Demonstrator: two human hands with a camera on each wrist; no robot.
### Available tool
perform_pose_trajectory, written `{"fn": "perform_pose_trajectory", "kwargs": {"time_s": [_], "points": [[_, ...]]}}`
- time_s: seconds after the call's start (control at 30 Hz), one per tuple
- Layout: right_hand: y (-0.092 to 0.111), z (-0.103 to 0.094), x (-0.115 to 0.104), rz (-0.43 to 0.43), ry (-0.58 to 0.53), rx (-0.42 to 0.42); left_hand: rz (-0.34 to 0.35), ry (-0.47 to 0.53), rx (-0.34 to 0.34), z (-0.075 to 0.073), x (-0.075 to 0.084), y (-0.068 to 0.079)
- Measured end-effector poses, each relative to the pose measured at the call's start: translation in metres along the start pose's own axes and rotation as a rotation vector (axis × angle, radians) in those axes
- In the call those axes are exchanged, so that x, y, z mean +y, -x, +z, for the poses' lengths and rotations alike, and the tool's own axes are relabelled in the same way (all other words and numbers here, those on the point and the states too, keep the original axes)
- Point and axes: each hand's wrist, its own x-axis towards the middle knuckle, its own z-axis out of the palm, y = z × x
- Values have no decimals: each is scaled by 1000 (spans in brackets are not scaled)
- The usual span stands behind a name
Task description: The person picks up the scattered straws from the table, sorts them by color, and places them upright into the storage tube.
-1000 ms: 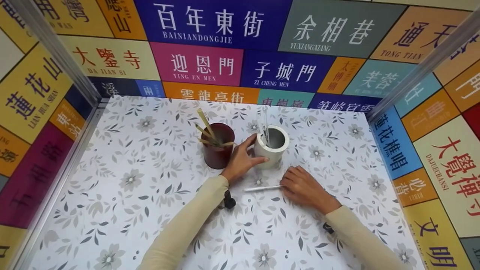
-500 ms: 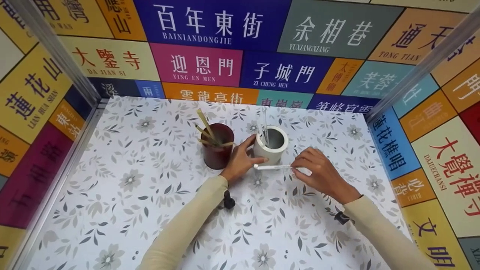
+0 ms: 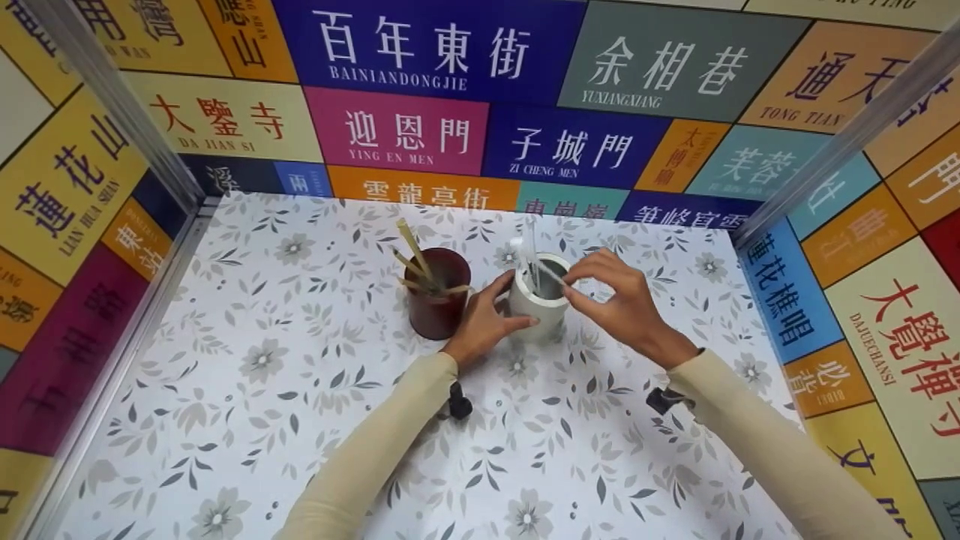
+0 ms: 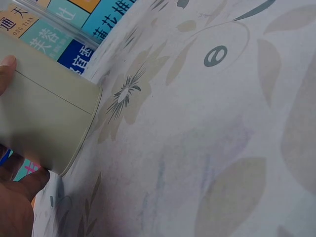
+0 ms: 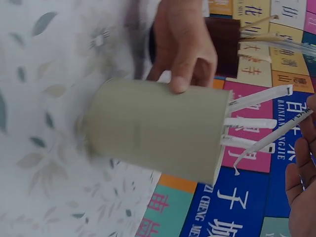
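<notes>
An off-white cylindrical cup (image 3: 538,313) stands upright on the table, with several white sticks (image 5: 256,98) poking out of its mouth. My left hand (image 3: 482,328) grips its left side, the thumb in front and the fingers reaching behind. Over the cup's rim my right hand (image 3: 619,304) pinches one thin white stick (image 5: 271,136) with a bent end. That stick is tilted, its far end over the opening in the head view. In the left wrist view only the cup's lower part (image 4: 49,98) and some left fingers show.
A dark red cup (image 3: 436,315) with several yellowish strips (image 3: 414,251) stands just left of my left hand. The table has a flower-patterned cover (image 3: 262,450). Walls of coloured sign panels (image 3: 397,131) rise at the back and both sides.
My right hand has lifted the white stick off the table, raised it toward the back and brought it over the off-white cup's mouth. My left hand has stayed on the cup.
</notes>
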Motion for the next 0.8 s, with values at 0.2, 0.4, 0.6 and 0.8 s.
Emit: {"fn": "perform_pose_trajectory", "kwargs": {"time_s": [0.2,0.4,0.6,0.8], "points": [[-20,13,-12,114,-106,93,1,-9,-3,-1,0,-1],[-19,26,-9,242,-189,166,2,7,-3,1,1,0],[-8,37,4,273,-194,225,-4,-38,6,0,2,1],[3,43,12,303,-213,246,-10,-76,-19,-1,6,3]]}}
